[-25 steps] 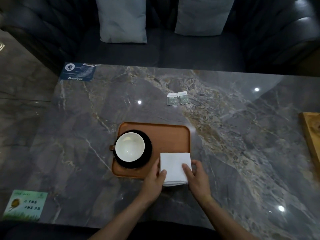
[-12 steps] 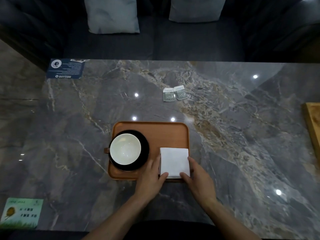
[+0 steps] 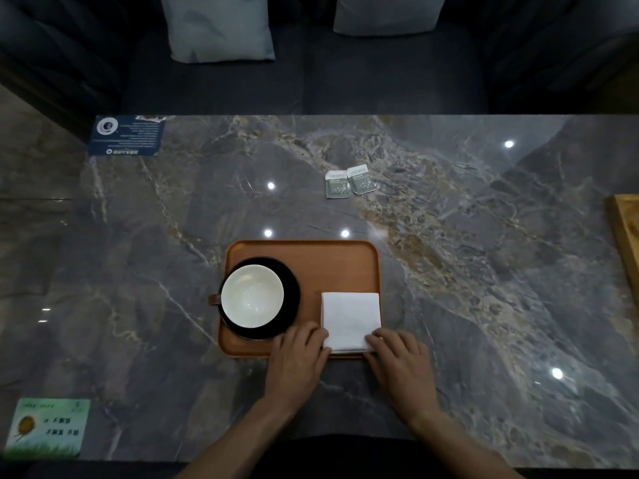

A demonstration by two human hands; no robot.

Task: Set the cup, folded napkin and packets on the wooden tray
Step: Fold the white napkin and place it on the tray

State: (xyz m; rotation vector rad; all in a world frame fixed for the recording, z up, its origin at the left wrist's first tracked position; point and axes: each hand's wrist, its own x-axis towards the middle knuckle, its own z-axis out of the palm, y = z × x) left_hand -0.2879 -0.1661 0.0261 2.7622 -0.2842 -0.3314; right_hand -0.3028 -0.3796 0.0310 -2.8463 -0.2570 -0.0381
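Note:
The wooden tray (image 3: 332,261) lies on the marble table in front of me. A white cup (image 3: 252,296) with a brown handle stands on a black saucer (image 3: 292,299) in the tray's left half. The folded white napkin (image 3: 350,319) rests flat in the tray's near right corner. My left hand (image 3: 299,361) touches the napkin's near left corner with its fingertips. My right hand (image 3: 401,364) touches the near right corner the same way. Neither hand holds anything. Two small grey packets (image 3: 349,183) lie side by side on the table beyond the tray.
A blue card (image 3: 126,135) sits at the table's far left corner and a green card (image 3: 46,426) at the near left corner. A light wooden board (image 3: 626,229) juts in at the right edge. A dark sofa with two pale cushions (image 3: 218,27) stands behind the table.
The napkin has slid forward from overhanging the tray's near edge to lying fully on the tray. Both hands have drawn back to its near corners.

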